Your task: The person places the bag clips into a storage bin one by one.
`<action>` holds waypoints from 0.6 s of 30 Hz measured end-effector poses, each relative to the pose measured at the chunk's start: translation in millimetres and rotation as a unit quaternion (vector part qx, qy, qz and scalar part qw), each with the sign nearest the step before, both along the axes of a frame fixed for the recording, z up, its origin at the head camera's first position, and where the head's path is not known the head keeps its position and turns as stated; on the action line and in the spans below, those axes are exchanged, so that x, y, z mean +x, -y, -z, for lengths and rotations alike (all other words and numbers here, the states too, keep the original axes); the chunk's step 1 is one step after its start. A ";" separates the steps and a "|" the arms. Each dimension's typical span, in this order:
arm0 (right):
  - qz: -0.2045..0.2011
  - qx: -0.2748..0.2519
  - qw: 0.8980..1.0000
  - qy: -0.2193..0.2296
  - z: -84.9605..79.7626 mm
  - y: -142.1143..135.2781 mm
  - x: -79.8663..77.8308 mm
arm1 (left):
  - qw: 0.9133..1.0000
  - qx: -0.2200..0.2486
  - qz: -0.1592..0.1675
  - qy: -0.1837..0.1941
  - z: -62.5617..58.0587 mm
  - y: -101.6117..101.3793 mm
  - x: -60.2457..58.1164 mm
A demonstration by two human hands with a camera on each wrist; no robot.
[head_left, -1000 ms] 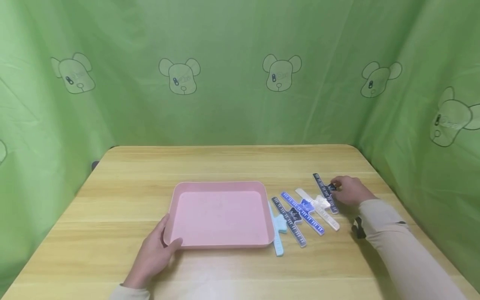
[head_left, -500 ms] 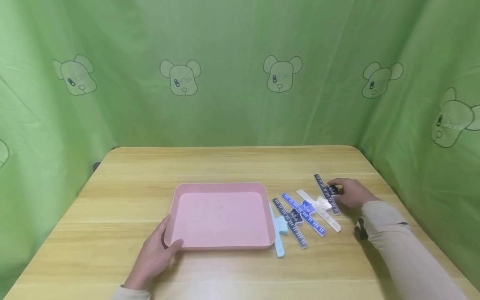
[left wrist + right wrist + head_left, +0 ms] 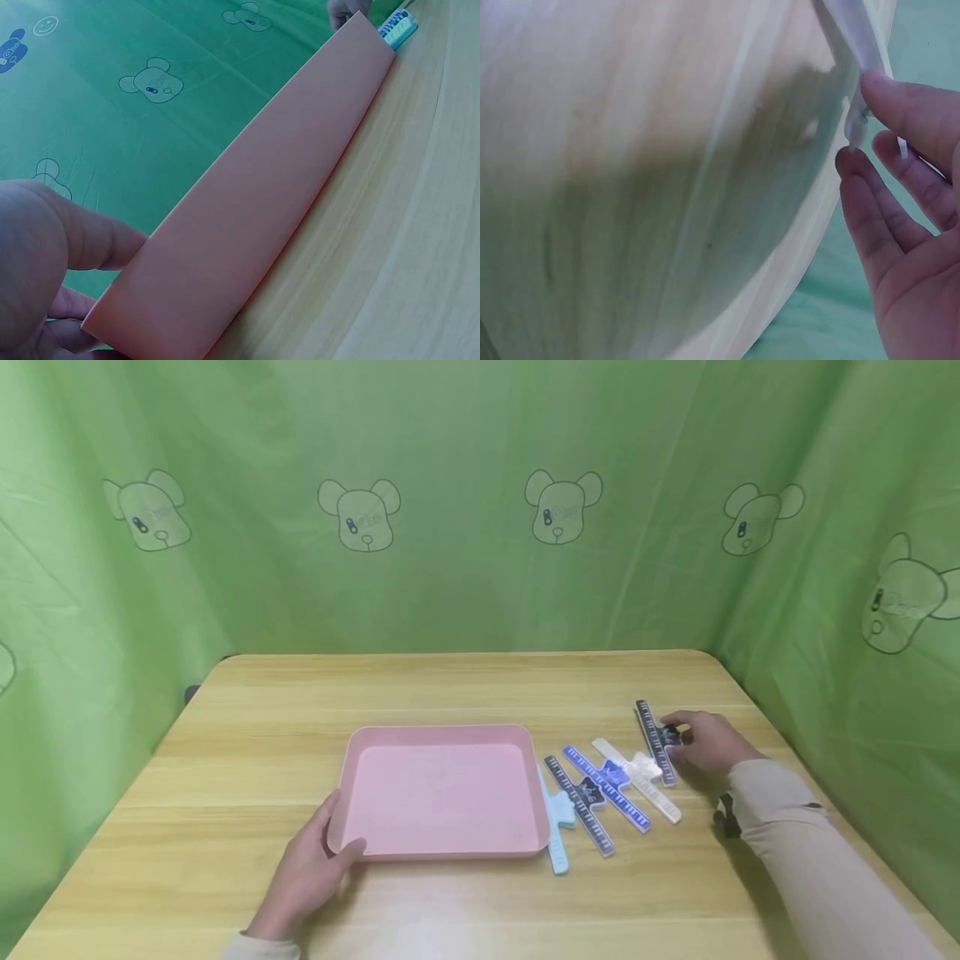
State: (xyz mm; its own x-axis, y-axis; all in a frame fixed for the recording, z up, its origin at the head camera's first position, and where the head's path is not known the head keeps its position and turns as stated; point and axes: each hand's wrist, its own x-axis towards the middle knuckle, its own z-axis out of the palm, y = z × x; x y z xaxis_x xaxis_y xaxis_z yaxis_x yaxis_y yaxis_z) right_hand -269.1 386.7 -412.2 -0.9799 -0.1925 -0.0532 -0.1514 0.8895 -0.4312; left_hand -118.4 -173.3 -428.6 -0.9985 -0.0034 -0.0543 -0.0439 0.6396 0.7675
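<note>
My left hand [image 3: 307, 868] grips the near left corner of a pink tray [image 3: 442, 735], thumb over its rim. Seen from the left wrist, the tray's outer wall [image 3: 255, 195] slants past the fingers. At the right, my right hand [image 3: 711, 742] pinches the grip tab of a black page clip [image 3: 649, 735] printed with piano keys. The right wrist view shows that clip [image 3: 859, 34] edge-on between thumb and fingers. Left of it lie a white clip [image 3: 660, 797], a blue clip [image 3: 630, 810], a second black clip [image 3: 600, 835] and a light-blue clip [image 3: 557, 847].
The light-blue clip lies right against the tray's right side, partly hidden by it. Wood-grain tabletop [image 3: 450, 685] spreads around everything. A green curtain [image 3: 465, 593] with bear faces hangs behind the table and along both sides.
The black clip in my right hand has turned a little, its far end swinging back and to the right. The left hand, tray and other clips stay put.
</note>
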 end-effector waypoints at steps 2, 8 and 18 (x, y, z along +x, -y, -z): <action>0.003 0.000 1.000 -0.004 -0.5 -0.3 -0.1 | 1.000 0.003 0.000 0.000 0.4 0.2 0.2; 0.007 -0.002 1.000 -0.012 -2.5 -1.3 -0.1 | 1.000 0.001 0.001 -0.002 1.4 0.7 0.0; 0.005 -0.013 1.000 -0.018 -7.7 -2.2 0.9 | 1.000 0.001 0.001 -0.003 1.2 0.7 -0.7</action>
State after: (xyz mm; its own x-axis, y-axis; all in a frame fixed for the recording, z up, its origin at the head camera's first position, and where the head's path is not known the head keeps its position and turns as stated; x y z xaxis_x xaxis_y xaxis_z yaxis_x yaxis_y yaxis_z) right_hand -268.2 388.9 -404.5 -0.9830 -0.1830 -0.0135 -0.1576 0.8800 -0.4480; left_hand -119.1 -174.0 -429.8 -0.9988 -0.0007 -0.0491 -0.0382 0.6389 0.7683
